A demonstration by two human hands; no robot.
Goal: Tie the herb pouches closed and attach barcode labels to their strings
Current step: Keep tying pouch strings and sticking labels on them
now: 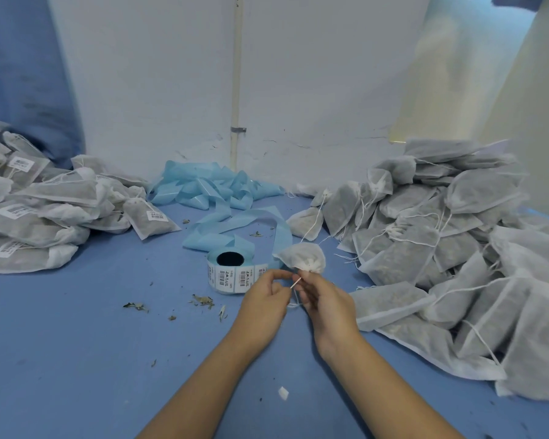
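A white herb pouch (301, 255) is held above the blue table (76, 343), its gathered neck pinched in the fingers of the right hand (322, 301). The left hand (263, 299), close beside it, pinches the pouch's white string (295, 284), drawn taut between the two hands. Just behind them sits a roll of barcode labels (230, 272), its blue backing strip (216, 198) trailing in a heap toward the wall. Labelled pouches (45, 210) are piled at left; an unlabelled stack (457, 242) rises at right. Dried leaf scraps (200, 301) dot the table near the roll.
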